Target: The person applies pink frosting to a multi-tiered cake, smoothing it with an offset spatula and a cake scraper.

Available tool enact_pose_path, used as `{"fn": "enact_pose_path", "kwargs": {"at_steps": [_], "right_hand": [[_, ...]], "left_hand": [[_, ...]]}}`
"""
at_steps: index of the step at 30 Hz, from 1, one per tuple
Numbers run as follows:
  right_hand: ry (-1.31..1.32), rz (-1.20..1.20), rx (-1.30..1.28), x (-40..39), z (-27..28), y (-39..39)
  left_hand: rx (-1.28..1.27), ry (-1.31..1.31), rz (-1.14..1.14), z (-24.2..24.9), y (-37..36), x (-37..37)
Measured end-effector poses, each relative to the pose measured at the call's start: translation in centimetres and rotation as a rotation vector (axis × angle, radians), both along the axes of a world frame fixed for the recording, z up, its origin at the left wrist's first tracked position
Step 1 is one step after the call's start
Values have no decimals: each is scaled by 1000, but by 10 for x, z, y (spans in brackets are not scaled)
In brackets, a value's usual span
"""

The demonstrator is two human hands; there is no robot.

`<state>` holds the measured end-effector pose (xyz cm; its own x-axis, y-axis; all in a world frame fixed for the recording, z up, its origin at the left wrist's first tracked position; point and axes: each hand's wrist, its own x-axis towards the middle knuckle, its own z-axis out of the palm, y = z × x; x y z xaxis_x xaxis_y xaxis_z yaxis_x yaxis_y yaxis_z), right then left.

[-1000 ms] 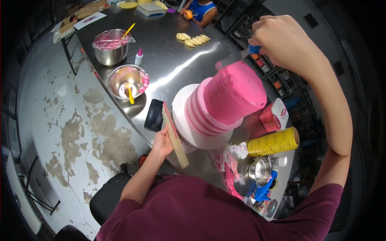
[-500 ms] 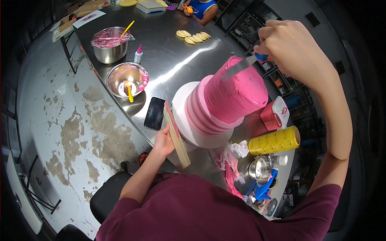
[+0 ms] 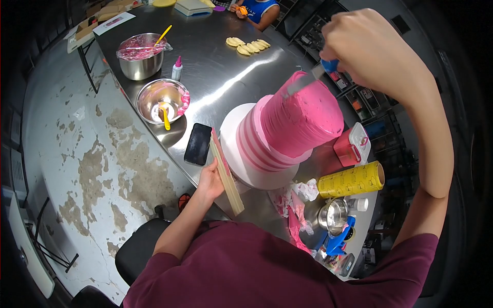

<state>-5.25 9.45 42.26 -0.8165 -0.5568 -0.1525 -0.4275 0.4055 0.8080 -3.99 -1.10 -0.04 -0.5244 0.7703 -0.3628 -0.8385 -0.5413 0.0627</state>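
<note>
A tall pink-frosted cake [image 3: 303, 120], its lower tier striped in two pinks, stands on a white round cake board [image 3: 232, 123]. My right hand [image 3: 359, 43] is raised beyond the cake's top, fingers wrapped round the blue handle of an icing spatula [image 3: 305, 82]. The blurred metal blade overlaps the top edge of the upper tier. Low beside the board, my left hand [image 3: 209, 182] grips a long cream-coloured ridged strip [image 3: 229, 185] with pink frosting along its far end. A black phone [image 3: 197, 145] lies just left of the strip.
At left are a frosting-smeared steel bowl [image 3: 151, 97], a film-covered pot [image 3: 141, 64] and a small bottle [image 3: 177, 69]. Right of the cake sit a pink container [image 3: 346, 149], a yellow roll [image 3: 352, 179] and crumpled wrap [image 3: 295, 210]. A person in blue [image 3: 262, 10] is across the table.
My right hand has risen slightly and turned, the spatula tilting with it near the cake's top edge. My left hand and the strip stay almost where they were.
</note>
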Motion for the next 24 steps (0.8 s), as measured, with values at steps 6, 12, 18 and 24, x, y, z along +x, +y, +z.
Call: {"fn": "enact_pose_path", "kwargs": {"at_steps": [6, 12, 18, 24], "right_hand": [[-69, -164, 39, 3, 2, -13], [-82, -87, -21, 8, 1, -9], [-201, -227, 76, -2, 10, -17], [-109, -169, -52, 15, -1, 0]], "left_hand": [[86, 41, -20, -19, 1, 0], [17, 44, -19, -15, 3, 1], [7, 27, -3, -19, 4, 1], [-10, 21, 14, -12, 3, 0]]}}
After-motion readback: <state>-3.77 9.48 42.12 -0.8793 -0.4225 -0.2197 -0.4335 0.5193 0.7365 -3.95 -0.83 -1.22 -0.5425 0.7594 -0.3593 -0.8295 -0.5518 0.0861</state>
